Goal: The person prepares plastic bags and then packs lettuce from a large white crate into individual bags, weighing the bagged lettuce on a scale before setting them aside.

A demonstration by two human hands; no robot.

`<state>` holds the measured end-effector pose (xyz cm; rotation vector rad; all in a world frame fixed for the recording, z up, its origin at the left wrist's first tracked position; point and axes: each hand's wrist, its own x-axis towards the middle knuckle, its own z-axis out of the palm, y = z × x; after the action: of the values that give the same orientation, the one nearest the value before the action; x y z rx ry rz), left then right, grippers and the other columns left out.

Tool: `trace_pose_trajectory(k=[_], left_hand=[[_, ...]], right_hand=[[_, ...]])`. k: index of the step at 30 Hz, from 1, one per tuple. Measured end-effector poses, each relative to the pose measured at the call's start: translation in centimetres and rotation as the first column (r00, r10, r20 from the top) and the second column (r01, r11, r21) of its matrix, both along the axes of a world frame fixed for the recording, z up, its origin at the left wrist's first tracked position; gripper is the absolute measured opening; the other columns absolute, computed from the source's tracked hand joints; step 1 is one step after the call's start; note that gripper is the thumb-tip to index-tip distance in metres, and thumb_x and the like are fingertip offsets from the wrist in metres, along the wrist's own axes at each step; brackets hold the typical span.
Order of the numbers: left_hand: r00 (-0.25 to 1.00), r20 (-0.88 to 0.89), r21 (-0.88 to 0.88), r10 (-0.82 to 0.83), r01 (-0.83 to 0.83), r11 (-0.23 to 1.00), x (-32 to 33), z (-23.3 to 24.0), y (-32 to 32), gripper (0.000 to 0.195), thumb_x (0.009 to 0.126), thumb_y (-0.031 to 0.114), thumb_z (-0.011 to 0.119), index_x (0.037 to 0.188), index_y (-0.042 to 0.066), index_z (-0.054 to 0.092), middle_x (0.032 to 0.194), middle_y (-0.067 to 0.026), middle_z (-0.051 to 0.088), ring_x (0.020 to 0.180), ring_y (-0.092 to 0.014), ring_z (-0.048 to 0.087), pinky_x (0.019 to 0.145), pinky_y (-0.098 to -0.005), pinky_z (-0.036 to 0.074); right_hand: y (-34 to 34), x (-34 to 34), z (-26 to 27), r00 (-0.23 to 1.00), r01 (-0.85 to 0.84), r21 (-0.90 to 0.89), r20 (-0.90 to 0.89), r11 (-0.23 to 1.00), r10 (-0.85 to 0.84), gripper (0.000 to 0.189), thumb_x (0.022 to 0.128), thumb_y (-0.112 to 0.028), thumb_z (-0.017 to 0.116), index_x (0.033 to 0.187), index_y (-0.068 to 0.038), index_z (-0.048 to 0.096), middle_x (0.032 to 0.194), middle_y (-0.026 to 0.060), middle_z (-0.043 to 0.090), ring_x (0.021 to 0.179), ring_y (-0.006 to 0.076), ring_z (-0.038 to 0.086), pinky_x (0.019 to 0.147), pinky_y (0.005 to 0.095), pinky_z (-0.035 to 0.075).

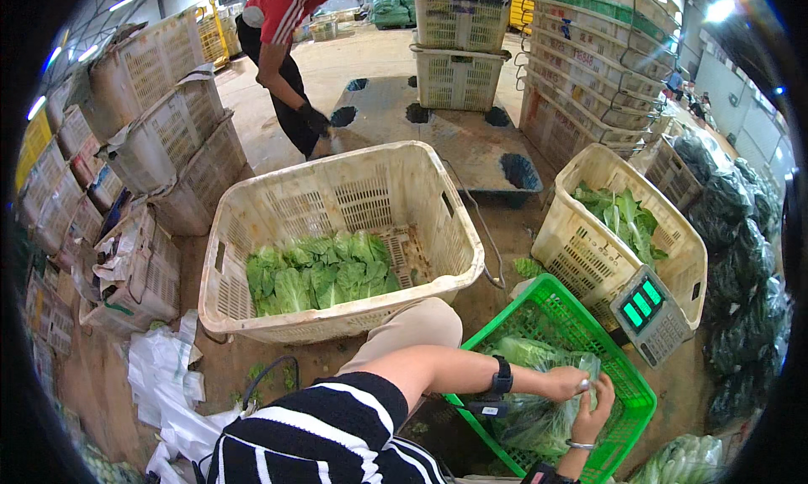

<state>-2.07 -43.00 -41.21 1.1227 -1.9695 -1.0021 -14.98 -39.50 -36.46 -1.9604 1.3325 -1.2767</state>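
Note:
A green plastic basket (641, 383) stands low at the right, holding leafy greens (527, 351) in a clear plastic bag (536, 414). My left hand (566, 383) grips the gathered mouth of the bag over the basket. Close beside it, my right hand (592, 411) has its fingers on the bag's top edge. Beyond the basket a digital scale display (653, 317) is lit; it bears figures. In front of me a large cream plastic crate (341, 323) contains upright heads of leafy greens (322, 275) on its left side.
A second cream crate (577, 238) with greens stands at the right. Crate stacks rise at left (170, 130) and back right (587, 73). A co-worker in a red shirt (284, 10) bends beside a blue pallet (379, 124). White plastic sheeting (164, 376) and bagged vegetables (682, 462) lie nearby.

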Motion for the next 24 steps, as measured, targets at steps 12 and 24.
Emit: trace_pose_trajectory(k=[12, 24], left_hand=[[0.896, -0.437, 0.661, 0.085, 0.256, 0.705, 0.7, 0.9, 0.9, 0.011, 0.066, 0.006, 0.063, 0.075, -0.001, 0.06, 0.058, -0.0049, 0.053, 0.049, -0.014, 0.051, 0.04, -0.0312, 0.038], [0.994, -0.104, 0.357, 0.022, 0.017, 0.934, 1.9, 1.6, 1.0, 0.023, 0.056, 0.008, 0.068, 0.079, 0.004, 0.064, 0.072, -0.0094, 0.061, 0.067, -0.02, 0.058, 0.063, -0.0322, 0.046]], right_hand=[[2.2, -2.6, -1.1, 0.882, -0.12, 0.57, -0.315, 0.813, 0.351, 0.017, 0.073, -0.014, 0.057, 0.071, 0.003, 0.057, 0.06, 0.0192, 0.055, 0.055, 0.0318, 0.055, 0.052, 0.0367, 0.042], [-1.0, -1.0, -4.4, 0.998, 0.048, 0.076, -0.05, 0.996, -0.044, 0.008, 0.069, -0.003, 0.06, 0.074, 0.0, 0.055, 0.061, 0.0084, 0.045, 0.053, 0.0178, 0.046, 0.051, 0.0291, 0.039]])
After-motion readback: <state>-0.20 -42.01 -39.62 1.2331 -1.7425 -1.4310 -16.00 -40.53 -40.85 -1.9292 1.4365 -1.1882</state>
